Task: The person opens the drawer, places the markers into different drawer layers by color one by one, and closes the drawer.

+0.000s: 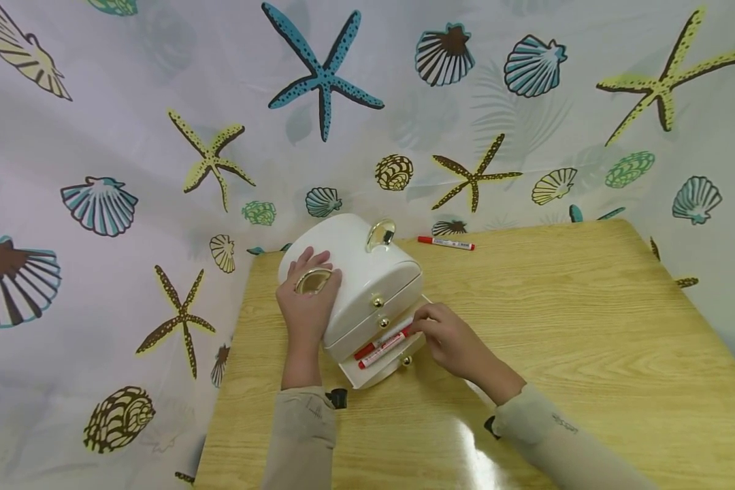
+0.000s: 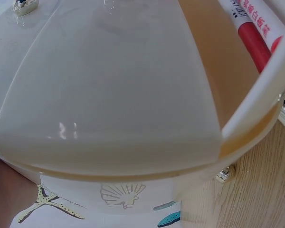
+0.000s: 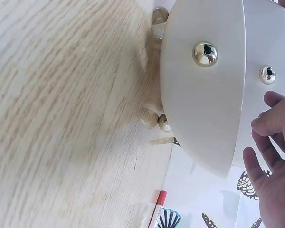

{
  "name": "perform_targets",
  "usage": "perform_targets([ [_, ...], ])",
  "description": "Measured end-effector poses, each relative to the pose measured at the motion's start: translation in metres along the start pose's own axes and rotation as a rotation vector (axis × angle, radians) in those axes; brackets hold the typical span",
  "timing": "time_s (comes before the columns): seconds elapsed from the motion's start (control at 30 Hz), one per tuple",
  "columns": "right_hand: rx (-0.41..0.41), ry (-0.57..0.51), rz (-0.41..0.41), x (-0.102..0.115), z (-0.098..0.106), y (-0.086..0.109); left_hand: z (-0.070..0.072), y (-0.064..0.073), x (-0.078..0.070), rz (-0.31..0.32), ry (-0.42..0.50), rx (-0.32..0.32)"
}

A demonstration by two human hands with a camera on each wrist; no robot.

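Note:
A white rounded case stands on the table with its bottom drawer pulled out. Two red-and-white markers lie side by side in that drawer; the left wrist view also shows part of these markers. My left hand rests on the case's top, thumb and fingers spread about a gold loop handle. At the drawer's right end is my right hand, fingertips beside the marker ends. In the right wrist view its fingers are loosely bent, with nothing visible between them.
Another red marker lies at the table's back edge, right of the case. A second gold loop handle stands on the case, and round gold knobs mark the drawers. A shell-and-starfish cloth hangs behind the wooden table.

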State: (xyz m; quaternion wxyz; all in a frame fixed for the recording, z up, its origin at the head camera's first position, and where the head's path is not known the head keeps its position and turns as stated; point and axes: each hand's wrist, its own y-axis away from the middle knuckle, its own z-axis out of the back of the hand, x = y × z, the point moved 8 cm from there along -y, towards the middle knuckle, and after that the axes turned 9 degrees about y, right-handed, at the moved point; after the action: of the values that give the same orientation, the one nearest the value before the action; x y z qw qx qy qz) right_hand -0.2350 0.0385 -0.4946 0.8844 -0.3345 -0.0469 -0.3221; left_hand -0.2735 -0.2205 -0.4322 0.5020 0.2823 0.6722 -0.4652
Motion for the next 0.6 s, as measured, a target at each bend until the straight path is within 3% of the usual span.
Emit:
perform_targets([
  [0.2,-0.03,0.007,0.004,-0.004,0.005,0.004,0.0,-0.001,0.002,-0.01,0.011,-0.001],
  [0.6,-0.045,0.038,-0.077,-0.021,0.015,0.009,-0.001,0.0,0.0,-0.009,-0.013,-0.001],
])
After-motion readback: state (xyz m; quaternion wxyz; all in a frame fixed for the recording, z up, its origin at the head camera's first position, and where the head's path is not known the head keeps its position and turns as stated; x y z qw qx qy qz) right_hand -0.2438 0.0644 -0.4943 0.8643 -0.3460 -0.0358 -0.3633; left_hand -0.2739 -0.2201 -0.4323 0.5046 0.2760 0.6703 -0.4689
